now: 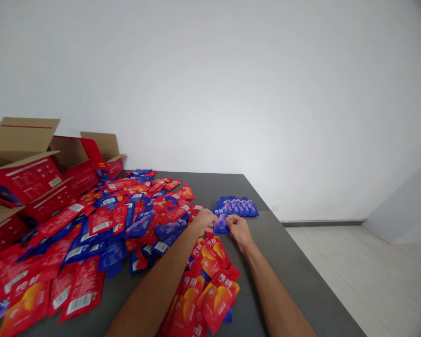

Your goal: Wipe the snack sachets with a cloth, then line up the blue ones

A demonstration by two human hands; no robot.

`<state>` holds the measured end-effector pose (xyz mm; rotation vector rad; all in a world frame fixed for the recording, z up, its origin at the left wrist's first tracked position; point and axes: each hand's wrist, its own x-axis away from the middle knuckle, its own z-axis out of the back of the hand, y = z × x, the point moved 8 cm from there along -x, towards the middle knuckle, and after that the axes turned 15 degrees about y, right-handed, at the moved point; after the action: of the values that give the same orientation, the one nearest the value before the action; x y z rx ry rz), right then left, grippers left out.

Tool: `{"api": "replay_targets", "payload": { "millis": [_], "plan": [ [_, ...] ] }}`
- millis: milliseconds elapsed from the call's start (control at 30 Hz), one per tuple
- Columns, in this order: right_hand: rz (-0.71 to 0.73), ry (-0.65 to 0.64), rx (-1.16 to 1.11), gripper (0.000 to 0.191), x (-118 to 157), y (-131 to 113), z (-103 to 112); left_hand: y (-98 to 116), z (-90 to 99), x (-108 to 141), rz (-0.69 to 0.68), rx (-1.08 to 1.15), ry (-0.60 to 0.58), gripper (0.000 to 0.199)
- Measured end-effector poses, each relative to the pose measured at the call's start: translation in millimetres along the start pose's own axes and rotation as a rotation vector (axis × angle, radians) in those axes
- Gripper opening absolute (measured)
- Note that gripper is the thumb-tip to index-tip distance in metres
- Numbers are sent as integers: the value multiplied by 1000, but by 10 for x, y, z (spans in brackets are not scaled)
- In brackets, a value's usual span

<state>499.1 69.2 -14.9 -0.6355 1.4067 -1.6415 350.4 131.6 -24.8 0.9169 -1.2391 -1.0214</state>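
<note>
A blue pouch with white characters is held upright between my two hands, over the dark table. My left hand grips its left edge, with fingers closed. On its right edge, my right hand pinches it between thumb and fingers. Just beyond, an overlapping row of blue pouches lies on the table. Nearer to me, between my forearms, is a loose pile of red pouches with orange fruit pictures, with bits of blue showing beneath.
A wide heap of mixed red and blue pouches covers the table's left side. Several opened red cardboard boxes stand at the far left. The grey table ends at its right edge above a pale floor; a white wall rises behind.
</note>
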Motion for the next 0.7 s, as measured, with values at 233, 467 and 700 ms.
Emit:
{"api": "replay_targets", "payload": {
  "millis": [233,467,700],
  "plan": [
    [155,196,141,41,-169,13,204,79,85,-227,-120,-177,222,25],
    [400,319,714,49,-249,42,304,253,2,-550,-306,-340,329,33],
    [289,220,974,59,-260,221,186,330,-203,-675,-440,-498,282,21]
  ]
}}
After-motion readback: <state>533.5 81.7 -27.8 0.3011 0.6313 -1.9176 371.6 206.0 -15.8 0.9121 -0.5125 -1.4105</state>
